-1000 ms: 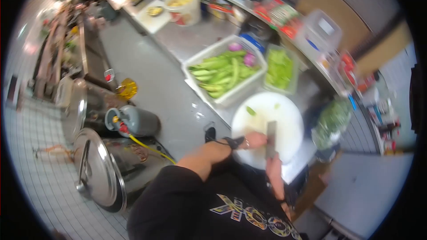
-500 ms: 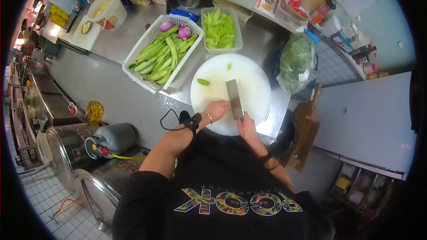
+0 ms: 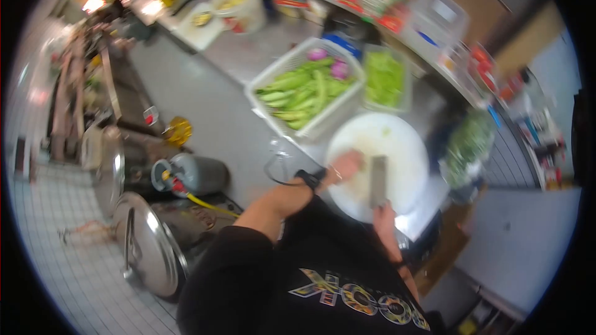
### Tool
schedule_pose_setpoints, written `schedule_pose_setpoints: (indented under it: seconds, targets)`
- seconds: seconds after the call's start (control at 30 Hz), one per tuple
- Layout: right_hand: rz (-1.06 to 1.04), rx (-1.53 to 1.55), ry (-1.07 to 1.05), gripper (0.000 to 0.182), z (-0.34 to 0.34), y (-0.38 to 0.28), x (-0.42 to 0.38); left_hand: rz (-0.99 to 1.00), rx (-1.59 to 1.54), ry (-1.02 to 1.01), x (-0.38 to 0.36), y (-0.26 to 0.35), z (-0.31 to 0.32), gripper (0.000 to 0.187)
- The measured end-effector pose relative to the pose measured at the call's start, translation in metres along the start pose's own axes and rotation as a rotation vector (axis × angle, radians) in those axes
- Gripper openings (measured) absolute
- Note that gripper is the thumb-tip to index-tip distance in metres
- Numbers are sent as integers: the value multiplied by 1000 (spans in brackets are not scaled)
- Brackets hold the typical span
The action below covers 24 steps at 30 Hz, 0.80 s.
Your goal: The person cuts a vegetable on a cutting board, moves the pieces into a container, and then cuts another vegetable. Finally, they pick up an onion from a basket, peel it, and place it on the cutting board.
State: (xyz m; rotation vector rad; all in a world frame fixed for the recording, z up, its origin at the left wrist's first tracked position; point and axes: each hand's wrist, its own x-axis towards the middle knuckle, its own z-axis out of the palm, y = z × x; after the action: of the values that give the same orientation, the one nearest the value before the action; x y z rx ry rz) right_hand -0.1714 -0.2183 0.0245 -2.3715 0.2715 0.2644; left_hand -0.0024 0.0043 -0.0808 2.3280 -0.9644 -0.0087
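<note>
My right hand (image 3: 383, 214) is closed round the handle of a cleaver (image 3: 379, 181), whose broad blade lies over the round white cutting board (image 3: 406, 177). My left hand (image 3: 346, 164) is over the board's left part, a little left of the blade. Its fingers are smeared by motion, and whatever may be under them is hidden. A small green vegetable piece (image 3: 386, 131) lies near the board's far edge. Beyond the board stands a clear plastic tub of cut green vegetable (image 3: 383, 80). To its left, a white basket (image 3: 264, 108) holds long green striped vegetables (image 3: 301, 96) and purple onions (image 3: 329, 62).
A bagged green vegetable (image 3: 469, 149) sits right of the board. A shelf with a lidded plastic box (image 3: 437, 15) runs along the back. On the left are a white bucket (image 3: 239, 9), a grey gas cylinder (image 3: 202, 177) and a large lidded metal pot (image 3: 149, 242).
The view has swung left, so everything appears farther right and lower, and it is blurred. My left hand has shifted toward the board's far left; the larger green piece there no longer shows.
</note>
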Motion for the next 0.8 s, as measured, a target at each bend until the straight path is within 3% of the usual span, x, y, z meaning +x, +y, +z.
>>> schedule_pose_setpoints:
  seconds: [0.03,0.07,0.13,0.3,0.37,0.43,0.5,0.57,0.63,0.67,0.8]
  targets:
    - [3,56,-1,31,-1,-1,1,-76,-113,-25,-3,22,8,24]
    - [15,109,0,30,-7,-9,1,105,-35,-6,-5,43,-3,20]
    - [63,71,-40,29,-15,-21,-1,136,-38,-37,-8,75,-24,14]
    - [2,-16,-21,26,-14,-21,2,210,-40,33,-9,75,-27,13]
    - [4,-36,-24,25,-18,-23,1,238,-33,-27,-9,75,-30,13]
    - [-8,-219,-98,28,-34,-42,3,231,-37,-22,-9,75,-25,13]
    - [-21,-198,-122,29,-45,-54,1,219,-44,-20,-11,76,-24,13]
    - [-31,-161,-127,30,-42,-55,-1,203,-91,-57,-10,77,-25,13]
    - [-11,-192,-111,31,-14,-29,3,-140,-178,-277,-5,88,-30,14]
    - [5,-240,-114,31,-9,-12,7,81,-82,-166,-11,78,-20,15]
    - [-8,-232,-133,26,-47,-59,7,202,-28,-12,-18,69,-14,15]
